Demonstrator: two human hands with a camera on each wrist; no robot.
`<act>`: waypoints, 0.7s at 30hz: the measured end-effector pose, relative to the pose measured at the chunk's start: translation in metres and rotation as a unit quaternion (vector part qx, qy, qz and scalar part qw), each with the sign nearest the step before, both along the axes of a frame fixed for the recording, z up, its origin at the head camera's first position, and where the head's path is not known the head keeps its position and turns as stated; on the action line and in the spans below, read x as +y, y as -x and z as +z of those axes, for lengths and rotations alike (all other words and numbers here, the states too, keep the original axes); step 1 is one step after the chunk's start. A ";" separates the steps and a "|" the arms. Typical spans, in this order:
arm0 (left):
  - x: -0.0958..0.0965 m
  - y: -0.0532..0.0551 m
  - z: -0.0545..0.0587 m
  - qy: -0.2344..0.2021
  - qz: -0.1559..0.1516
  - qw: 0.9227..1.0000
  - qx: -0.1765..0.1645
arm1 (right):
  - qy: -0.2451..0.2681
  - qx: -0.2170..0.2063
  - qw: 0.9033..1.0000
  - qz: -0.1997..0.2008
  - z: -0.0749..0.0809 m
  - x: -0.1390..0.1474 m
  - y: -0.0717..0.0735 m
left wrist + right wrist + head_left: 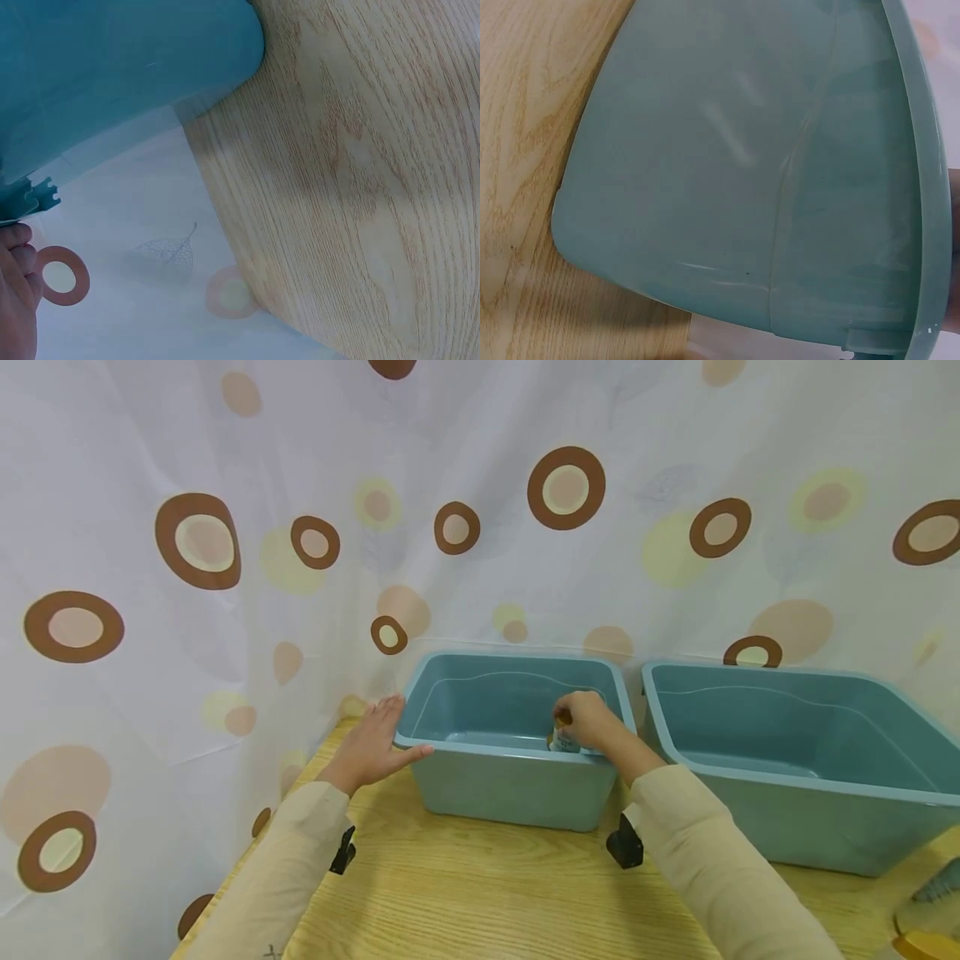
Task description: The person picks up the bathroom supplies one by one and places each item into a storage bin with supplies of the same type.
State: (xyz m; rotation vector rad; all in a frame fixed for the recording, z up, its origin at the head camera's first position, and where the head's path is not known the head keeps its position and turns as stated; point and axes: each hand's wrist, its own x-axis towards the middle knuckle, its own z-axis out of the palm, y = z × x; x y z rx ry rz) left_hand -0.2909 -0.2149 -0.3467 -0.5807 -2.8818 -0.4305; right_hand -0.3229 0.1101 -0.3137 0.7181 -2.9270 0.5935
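The jar (564, 742) is small, with a pale body, bluish marking on its side and an orange-yellow cap (562, 718). It is inside the left tub (510, 789), near the front wall and towards the right end; the front rim hides its base, so whether it touches the floor of the tub cannot be told. It looks roughly upright, perhaps slightly tilted.

The right hand (588, 720) reaches over the front rim from the right, wrist bent down, and pinches the jar at its cap from above, fingers curled in close. The right wrist view shows mostly the tub's outer wall, with a strip of skin beyond the rim.

The left hand (375, 747) rests at the front left corner of the same tub, fingers extended along the left rim, thumb stretched out along the front. It has hold of nothing loose. Both forearms are in cream sleeves (720, 843), with a black mount at each wrist.

The right tub (795, 818), also blue-green, stands just beside. Both are on a wood-grain table (480, 885) before a spotted curtain (480, 435).
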 end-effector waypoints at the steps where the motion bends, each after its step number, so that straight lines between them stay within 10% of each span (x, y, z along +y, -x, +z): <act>1: 0.000 0.000 0.000 -0.002 -0.001 1.000 0.000 | -0.001 0.002 1.000 -0.003 -0.001 0.000 0.000; 21: 0.001 -0.004 0.005 -0.008 -0.001 1.000 0.001 | -0.040 -0.025 0.999 0.016 0.001 -0.002 0.004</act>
